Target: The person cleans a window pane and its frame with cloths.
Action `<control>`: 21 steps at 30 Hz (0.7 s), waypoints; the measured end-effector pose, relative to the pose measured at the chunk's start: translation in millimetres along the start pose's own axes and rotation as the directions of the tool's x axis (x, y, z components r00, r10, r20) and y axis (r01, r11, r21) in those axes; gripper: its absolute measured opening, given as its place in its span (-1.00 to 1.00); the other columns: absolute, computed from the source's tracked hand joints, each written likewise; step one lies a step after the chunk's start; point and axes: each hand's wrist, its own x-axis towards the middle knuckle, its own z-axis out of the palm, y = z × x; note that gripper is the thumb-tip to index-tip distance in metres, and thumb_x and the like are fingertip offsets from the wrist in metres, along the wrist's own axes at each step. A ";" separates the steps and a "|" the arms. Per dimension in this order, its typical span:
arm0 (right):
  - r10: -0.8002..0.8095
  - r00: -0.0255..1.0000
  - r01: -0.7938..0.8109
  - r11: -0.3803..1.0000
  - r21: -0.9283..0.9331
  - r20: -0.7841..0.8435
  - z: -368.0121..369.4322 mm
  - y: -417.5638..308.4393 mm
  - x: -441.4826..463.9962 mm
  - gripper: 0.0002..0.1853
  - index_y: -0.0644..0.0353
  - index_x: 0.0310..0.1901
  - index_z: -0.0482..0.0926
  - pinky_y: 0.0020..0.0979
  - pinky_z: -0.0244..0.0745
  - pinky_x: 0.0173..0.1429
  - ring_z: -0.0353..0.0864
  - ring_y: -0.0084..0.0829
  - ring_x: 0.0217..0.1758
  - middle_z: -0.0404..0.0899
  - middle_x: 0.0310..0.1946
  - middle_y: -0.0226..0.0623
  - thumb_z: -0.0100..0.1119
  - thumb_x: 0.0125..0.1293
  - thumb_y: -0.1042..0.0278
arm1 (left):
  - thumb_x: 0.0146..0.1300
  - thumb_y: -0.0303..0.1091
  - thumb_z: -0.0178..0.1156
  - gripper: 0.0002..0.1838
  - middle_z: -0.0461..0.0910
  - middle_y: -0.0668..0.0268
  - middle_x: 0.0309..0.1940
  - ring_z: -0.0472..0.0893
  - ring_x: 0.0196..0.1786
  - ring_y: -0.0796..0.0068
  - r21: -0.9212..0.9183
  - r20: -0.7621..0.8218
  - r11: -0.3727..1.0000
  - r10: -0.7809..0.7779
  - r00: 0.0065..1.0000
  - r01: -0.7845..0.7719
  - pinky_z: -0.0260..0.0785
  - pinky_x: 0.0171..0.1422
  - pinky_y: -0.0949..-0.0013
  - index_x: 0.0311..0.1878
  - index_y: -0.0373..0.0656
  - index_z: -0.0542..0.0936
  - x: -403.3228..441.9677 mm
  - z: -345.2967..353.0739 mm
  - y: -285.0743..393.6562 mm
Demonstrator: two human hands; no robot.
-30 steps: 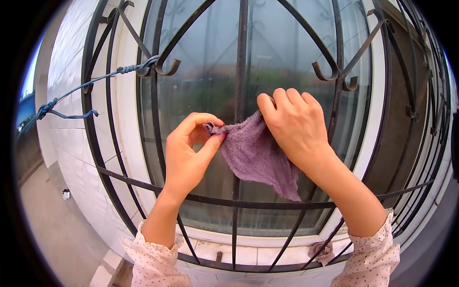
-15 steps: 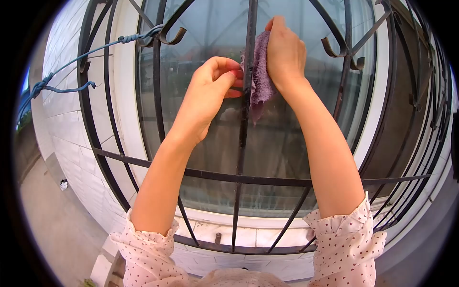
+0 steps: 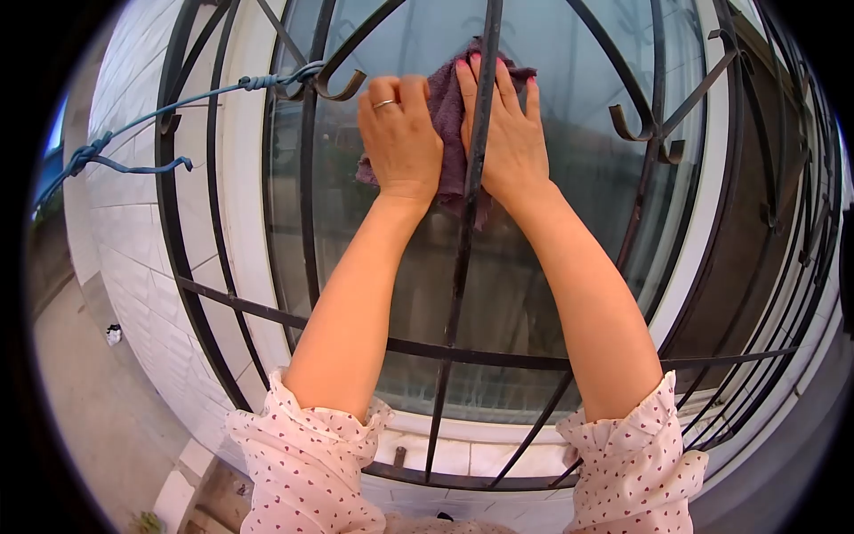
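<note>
A purple cloth point(image 3: 450, 165) lies bunched against the window glass point(image 3: 525, 294), behind the black metal bars. My right hand point(image 3: 509, 142) reaches through the bars and rests flat on the cloth, fingers stretched out and apart. One upright bar point(image 3: 481, 116) crosses in front of it. Left of that bar, my left hand point(image 3: 402, 142), with a ring on one finger, has its fingers curled over the cloth's left part. Its fingertips are hidden, and cloth shows on both sides of it.
A black window grille with curled scrolls point(image 3: 342, 84) surrounds both forearms, and a crossbar point(image 3: 507, 360) runs near them. Blue wire point(image 3: 160, 111) is tied to the grille at the left. White wall tiles point(image 3: 133, 240) flank the window, and a sill point(image 3: 471, 454) lies below.
My left hand has turned over and moved up onto the cloth. My right hand has flattened and shifted slightly down and left. The cloth is spread wider, up and to the left.
</note>
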 end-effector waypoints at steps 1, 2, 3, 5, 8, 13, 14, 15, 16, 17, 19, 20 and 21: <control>-0.019 1.000 0.019 1.000 -0.013 0.017 0.5 3.1 1.4 -0.44 0.16 0.30 0.19 0.05 -0.08 0.41 0.13 -0.25 0.39 0.23 0.30 -0.32 -0.09 0.24 0.31 | 0.18 -0.54 -0.01 -0.80 0.45 0.11 -0.19 0.44 -0.07 0.10 -0.243 0.185 0.970 0.048 0.982 -0.001 0.27 0.09 0.12 -0.11 -0.23 0.43 -2.2 5.4 5.2; -0.023 1.000 0.023 1.000 -0.011 0.009 0.2 7.0 2.4 -0.44 0.16 0.30 0.19 0.05 -0.08 0.41 0.13 -0.25 0.39 0.23 0.30 -0.32 -0.09 0.24 0.31 | 0.18 -0.54 -0.01 -0.80 0.45 0.11 -0.19 0.44 -0.07 0.10 -0.238 0.178 0.971 0.048 0.983 -0.005 0.27 0.09 0.12 -0.11 -0.23 0.43 -2.3 9.9 11.7; -0.034 0.999 0.034 0.999 0.023 0.033 -2.3 10.6 3.2 -0.46 0.16 0.30 0.19 0.04 -0.08 0.41 0.11 -0.25 0.40 0.21 0.31 -0.32 -0.12 0.27 0.31 | 0.16 -0.55 0.00 -0.81 0.45 0.10 -0.18 0.43 -0.06 0.09 -0.349 0.123 0.937 0.048 0.991 -0.002 0.28 0.06 0.13 -0.13 -0.23 0.40 -1.9 14.0 17.9; -0.025 0.995 0.017 0.997 0.079 0.095 -6.0 14.1 5.8 -0.49 0.16 0.30 0.19 0.03 -0.07 0.41 0.05 -0.26 0.43 0.14 0.35 -0.33 -0.14 0.30 0.32 | 0.21 -0.45 -0.03 -0.68 0.41 0.04 0.02 0.37 0.14 0.03 -0.528 0.214 0.847 0.065 0.975 0.059 0.21 0.22 0.12 0.05 -0.23 0.33 1.9 15.5 16.5; 0.048 0.948 -0.064 0.997 0.039 0.316 -36.4 13.3 11.2 -0.48 0.18 0.29 0.20 0.00 -0.06 0.42 0.04 -0.26 0.44 0.14 0.35 -0.31 -0.10 0.28 0.34 | 0.26 -0.32 -0.06 -0.52 0.30 -0.01 0.19 0.26 0.27 0.00 -0.225 0.234 0.964 0.192 0.953 -0.139 0.05 0.38 0.07 0.24 -0.22 0.25 2.5 26.8 10.2; -0.232 0.912 0.221 0.973 0.071 0.338 -119.7 2.8 -17.6 -0.56 0.35 0.07 0.46 -0.09 -0.04 0.44 0.15 -0.30 0.38 0.31 0.22 -0.20 -0.03 0.12 0.41 | 0.24 0.08 -0.02 -0.26 0.15 -0.19 0.28 0.06 0.38 -0.12 0.050 0.055 0.997 -0.062 0.997 0.059 -0.21 0.46 0.01 0.35 -0.22 0.14 51.6 75.3 -4.3; -0.246 0.898 0.241 0.969 0.061 0.365 -137.2 2.6 -23.2 -0.57 0.34 0.04 0.48 -0.10 -0.07 0.46 0.15 -0.30 0.38 0.31 0.22 -0.21 -0.02 0.11 0.42 | 0.24 0.08 -0.02 -0.25 0.12 -0.22 0.29 0.05 0.39 -0.13 0.091 0.033 0.990 -0.114 0.993 0.110 -0.20 0.45 0.00 0.35 -0.24 0.13 66.8 83.9 -11.1; -0.229 0.900 0.216 0.973 0.077 0.371 -148.3 5.7 -30.6 -0.60 0.34 0.00 0.52 -0.08 -0.10 0.47 0.15 -0.30 0.38 0.31 0.22 -0.20 0.00 0.09 0.44 | 0.24 0.08 -0.03 -0.24 0.11 -0.23 0.30 0.05 0.39 -0.13 0.120 -0.005 0.972 -0.204 0.979 0.203 -0.20 0.45 0.00 0.36 -0.26 0.12 83.2 93.5 -14.7; -0.207 0.902 0.201 0.978 0.056 0.380 -157.0 11.2 -37.5 -0.61 0.33 -0.03 0.53 -0.03 -0.13 0.46 0.15 -0.31 0.39 0.30 0.24 -0.22 0.01 0.07 0.46 | 0.25 0.08 -0.05 -0.24 0.09 -0.24 0.30 0.04 0.39 -0.13 0.143 -0.040 0.944 -0.295 0.955 0.297 -0.21 0.45 0.00 0.36 -0.27 0.11 99.0 99.7 -15.5; -0.175 0.905 0.179 0.983 0.026 0.387 -162.7 18.3 -44.6 -0.61 0.33 -0.03 0.54 0.00 -0.14 0.46 0.14 -0.31 0.39 0.29 0.25 -0.23 0.02 0.06 0.47 | 0.27 0.09 -0.10 -0.24 0.08 -0.22 0.31 0.02 0.41 -0.11 0.203 -0.024 0.910 -0.364 0.931 0.361 -0.26 0.47 0.01 0.36 -0.29 0.09 112.5 106.3 -17.1; -0.104 0.910 0.109 0.994 0.009 0.402 -164.8 29.2 -56.2 -0.61 0.30 -0.03 0.54 0.03 -0.17 0.46 0.14 -0.30 0.40 0.28 0.27 -0.26 0.02 0.04 0.50 | 0.27 0.11 -0.15 -0.23 0.06 -0.22 0.33 -0.01 0.42 -0.09 0.181 -0.095 0.878 -0.433 0.897 0.443 -0.32 0.47 0.02 0.37 -0.28 0.06 138.6 127.5 -31.9; -0.067 0.906 0.062 0.998 0.026 0.418 -163.1 34.2 -60.7 -0.61 0.29 -0.04 0.55 0.03 -0.19 0.46 0.14 -0.30 0.40 0.27 0.28 -0.27 0.03 0.03 0.51 | 0.27 0.12 -0.15 -0.23 0.04 -0.22 0.33 -0.02 0.43 -0.08 0.171 -0.084 0.861 -0.472 0.878 0.479 -0.33 0.47 0.02 0.37 -0.28 0.06 150.7 130.9 -36.6; -0.092 0.925 0.078 0.996 0.054 0.368 -160.8 35.6 -62.9 -0.62 0.24 -0.06 0.57 0.03 -0.20 0.45 0.15 -0.27 0.40 0.28 0.27 -0.28 0.04 0.01 0.52 | 0.26 0.12 -0.14 -0.21 0.02 -0.22 0.35 -0.03 0.43 -0.07 0.199 -0.113 0.851 -0.473 0.874 0.486 -0.32 0.48 0.03 0.38 -0.28 0.05 161.1 137.4 -41.2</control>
